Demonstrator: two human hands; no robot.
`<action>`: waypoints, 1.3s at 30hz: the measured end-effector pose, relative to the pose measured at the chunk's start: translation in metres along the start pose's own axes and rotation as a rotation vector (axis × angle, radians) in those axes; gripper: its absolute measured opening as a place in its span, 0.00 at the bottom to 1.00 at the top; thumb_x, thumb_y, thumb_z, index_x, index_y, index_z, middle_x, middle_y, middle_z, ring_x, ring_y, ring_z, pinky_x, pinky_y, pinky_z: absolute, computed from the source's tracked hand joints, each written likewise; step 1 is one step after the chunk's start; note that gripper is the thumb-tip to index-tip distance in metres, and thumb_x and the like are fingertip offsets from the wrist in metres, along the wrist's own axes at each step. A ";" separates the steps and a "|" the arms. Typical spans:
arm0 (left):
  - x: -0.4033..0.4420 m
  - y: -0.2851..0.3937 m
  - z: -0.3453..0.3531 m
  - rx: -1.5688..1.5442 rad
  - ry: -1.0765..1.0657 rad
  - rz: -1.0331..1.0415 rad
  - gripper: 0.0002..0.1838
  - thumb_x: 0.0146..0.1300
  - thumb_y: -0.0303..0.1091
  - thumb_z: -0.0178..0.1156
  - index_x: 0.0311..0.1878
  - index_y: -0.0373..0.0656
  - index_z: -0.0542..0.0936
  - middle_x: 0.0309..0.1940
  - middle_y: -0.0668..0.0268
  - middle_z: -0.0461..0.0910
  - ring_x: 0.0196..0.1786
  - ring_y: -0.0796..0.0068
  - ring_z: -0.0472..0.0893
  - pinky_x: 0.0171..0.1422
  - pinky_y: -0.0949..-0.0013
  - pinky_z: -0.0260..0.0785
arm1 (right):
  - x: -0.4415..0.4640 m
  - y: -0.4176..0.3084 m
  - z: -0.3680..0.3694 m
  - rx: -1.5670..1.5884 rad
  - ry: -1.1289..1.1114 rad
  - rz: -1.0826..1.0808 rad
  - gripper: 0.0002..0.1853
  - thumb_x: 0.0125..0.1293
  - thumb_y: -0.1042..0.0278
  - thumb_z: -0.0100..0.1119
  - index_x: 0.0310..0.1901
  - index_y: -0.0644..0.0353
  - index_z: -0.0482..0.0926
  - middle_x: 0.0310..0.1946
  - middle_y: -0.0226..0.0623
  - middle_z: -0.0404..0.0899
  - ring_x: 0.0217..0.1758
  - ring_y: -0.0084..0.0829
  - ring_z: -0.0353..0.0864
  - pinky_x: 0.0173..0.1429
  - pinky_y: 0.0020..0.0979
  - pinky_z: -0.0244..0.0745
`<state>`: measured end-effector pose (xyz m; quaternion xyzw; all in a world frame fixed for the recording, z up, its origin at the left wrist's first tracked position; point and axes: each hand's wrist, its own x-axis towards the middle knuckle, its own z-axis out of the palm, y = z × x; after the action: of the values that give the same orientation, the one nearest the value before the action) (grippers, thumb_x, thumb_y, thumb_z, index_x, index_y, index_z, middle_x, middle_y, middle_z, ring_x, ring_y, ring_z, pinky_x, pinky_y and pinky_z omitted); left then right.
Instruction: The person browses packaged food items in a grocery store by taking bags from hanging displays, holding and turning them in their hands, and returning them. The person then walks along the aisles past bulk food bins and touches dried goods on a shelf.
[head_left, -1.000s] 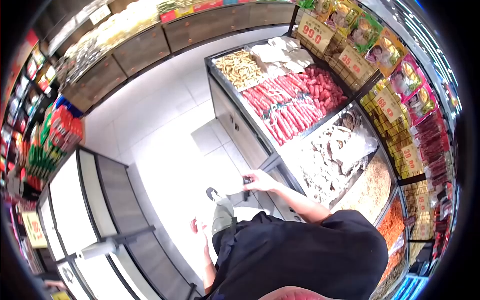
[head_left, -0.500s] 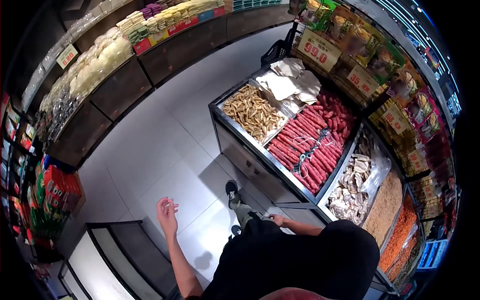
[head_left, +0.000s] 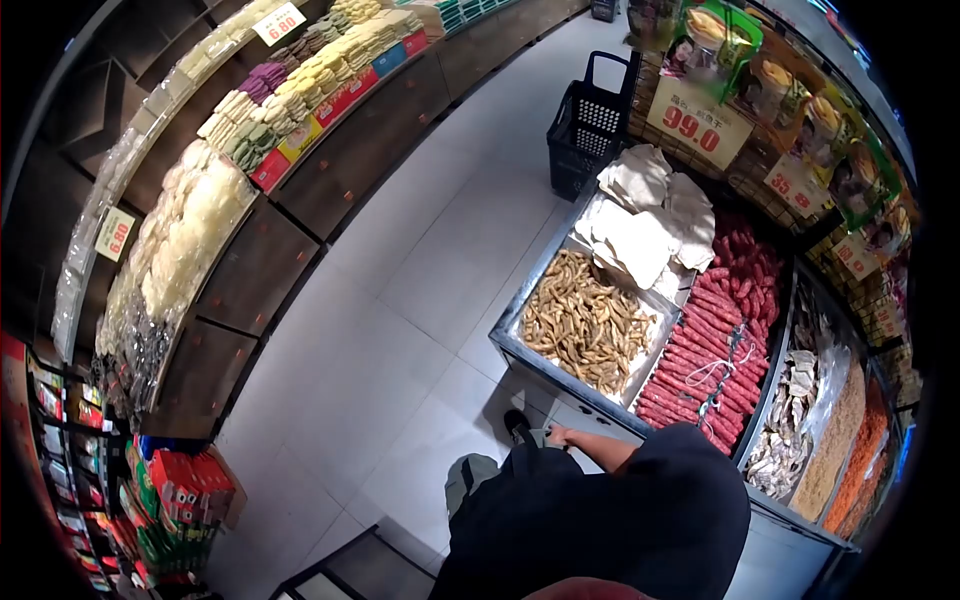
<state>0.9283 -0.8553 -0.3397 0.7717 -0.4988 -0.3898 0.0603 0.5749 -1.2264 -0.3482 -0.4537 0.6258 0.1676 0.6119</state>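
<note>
My right hand (head_left: 558, 437) hangs low beside my leg, close to the front of the display bin; its fingers are too small and partly turned away to make out. Nearest to it, the bin holds small brown dried fish (head_left: 585, 320) and rows of red sausages (head_left: 705, 345) tied with white string. Behind the dried fish lie flat white dried sheets (head_left: 640, 215). My left hand is out of the picture. One dark shoe (head_left: 516, 424) shows on the floor ahead of my body.
A black shopping basket (head_left: 580, 135) stands at the bin's far end. Shelves with bagged pale goods (head_left: 195, 215) curve along the left. Red boxes (head_left: 190, 490) are stacked lower left, near a dark-framed stand (head_left: 345, 570). Pale floor tiles (head_left: 400, 300) run between shelves and bin.
My body has moved forward along the aisle, and the black basket now shows fully. My left hand, raised and open before, has left the picture. My right hand still hangs low.
</note>
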 end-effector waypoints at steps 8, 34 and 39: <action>0.152 -0.016 -0.124 -0.028 -0.033 0.026 0.18 0.71 0.42 0.43 0.43 0.40 0.79 0.38 0.54 0.82 0.41 0.52 0.80 0.45 0.55 0.72 | 0.051 -0.092 -0.015 0.129 -0.177 0.081 0.29 0.47 0.54 0.68 0.53 0.47 0.73 0.47 0.43 0.79 0.51 0.45 0.78 0.49 0.46 0.77; 0.789 0.371 -0.497 -0.551 -0.584 0.115 0.12 0.68 0.36 0.50 0.49 0.39 0.75 0.40 0.60 0.81 0.37 0.70 0.83 0.36 0.73 0.75 | -0.043 -0.455 -0.221 0.959 0.832 -0.607 0.11 0.70 0.69 0.50 0.46 0.66 0.79 0.35 0.35 0.83 0.34 0.23 0.82 0.38 0.25 0.77; 0.801 0.448 -0.440 -0.434 -0.831 0.070 0.13 0.69 0.35 0.49 0.52 0.39 0.73 0.43 0.59 0.81 0.41 0.68 0.82 0.41 0.69 0.76 | -0.088 -0.466 -0.365 1.119 1.157 -0.758 0.10 0.71 0.69 0.50 0.46 0.65 0.78 0.35 0.34 0.82 0.36 0.21 0.80 0.40 0.23 0.75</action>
<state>1.0547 -1.8614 -0.2539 0.5024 -0.4133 -0.7589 0.0286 0.6972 -1.7215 -0.0351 -0.2786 0.6351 -0.6316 0.3465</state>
